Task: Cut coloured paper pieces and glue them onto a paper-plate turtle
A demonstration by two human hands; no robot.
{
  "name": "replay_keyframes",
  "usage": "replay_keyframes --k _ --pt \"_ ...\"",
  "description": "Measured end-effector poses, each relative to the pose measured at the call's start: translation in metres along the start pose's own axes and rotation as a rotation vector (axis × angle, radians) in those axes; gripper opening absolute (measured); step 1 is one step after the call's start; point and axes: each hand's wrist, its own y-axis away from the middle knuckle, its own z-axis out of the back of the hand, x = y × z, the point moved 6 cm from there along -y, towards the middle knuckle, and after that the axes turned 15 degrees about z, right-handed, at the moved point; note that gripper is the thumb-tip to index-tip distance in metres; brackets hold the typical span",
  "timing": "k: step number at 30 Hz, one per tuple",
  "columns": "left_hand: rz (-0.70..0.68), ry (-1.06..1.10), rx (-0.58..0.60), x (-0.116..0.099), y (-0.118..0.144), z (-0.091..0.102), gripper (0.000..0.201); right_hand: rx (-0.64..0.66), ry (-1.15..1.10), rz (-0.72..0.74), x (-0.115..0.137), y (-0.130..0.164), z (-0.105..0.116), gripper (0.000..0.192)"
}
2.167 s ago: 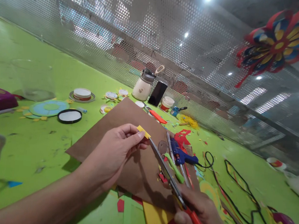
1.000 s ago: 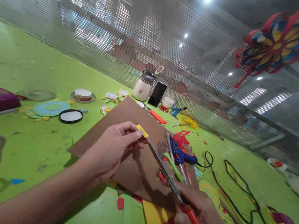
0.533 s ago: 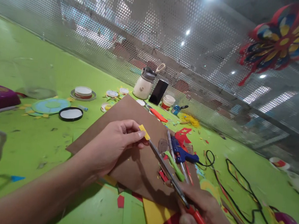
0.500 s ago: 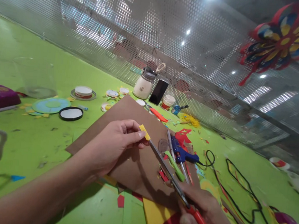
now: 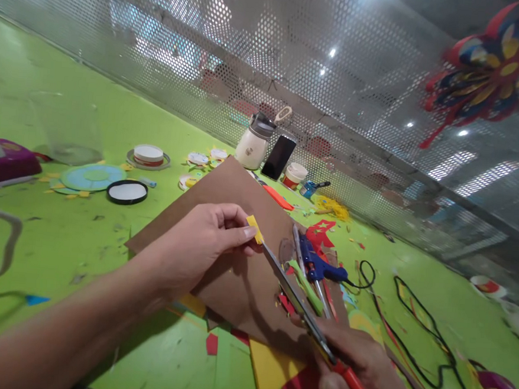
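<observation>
Two hands work over a brown card sheet (image 5: 235, 282) lying on the green worktop (image 5: 52, 233). Left hand (image 5: 198, 246) pinches a small yellow scrap (image 5: 255, 228) between thumb and fingers (image 5: 243, 233), held just above the card. Right hand (image 5: 363, 367) grips the red-handled scissors (image 5: 296, 301), fingers closed round the handle; blade tips touch the scrap, blades nearly together. Just right of the blades: blue glue gun (image 5: 319, 268), green stick (image 5: 306, 286), red star cutout (image 5: 321, 233), all crowding the card's right edge. Black cord (image 5: 414, 324) loops across the worktop further right. Yellow sheet (image 5: 269, 370) and red bits poke out under the card's near edge. Behind the card: white jar (image 5: 254, 144), phone (image 5: 278, 157) leaning on the mesh wall (image 5: 207, 48), small cup (image 5: 294, 174). Left side: black-rimmed lid (image 5: 127, 191), blue paper disc (image 5: 92, 177), tape roll (image 5: 148, 154), purple box (image 5: 4, 162) at the edge. Open worktop lies near left, under the forearm. Paper flower (image 5: 494, 69) hangs top right.
</observation>
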Motion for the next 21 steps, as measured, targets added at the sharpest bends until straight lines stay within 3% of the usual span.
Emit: replay_keyframes --k 8,21 --pt "-0.024 -0.005 -0.002 -0.001 0.0 0.0 0.015 -0.075 -0.013 0.015 0.01 -0.008 0.005 0.058" --pt "-0.034 -0.059 0.003 -0.003 0.0 0.001 0.015 0.024 -0.021 -0.003 -0.01 0.007 0.0 0.058"
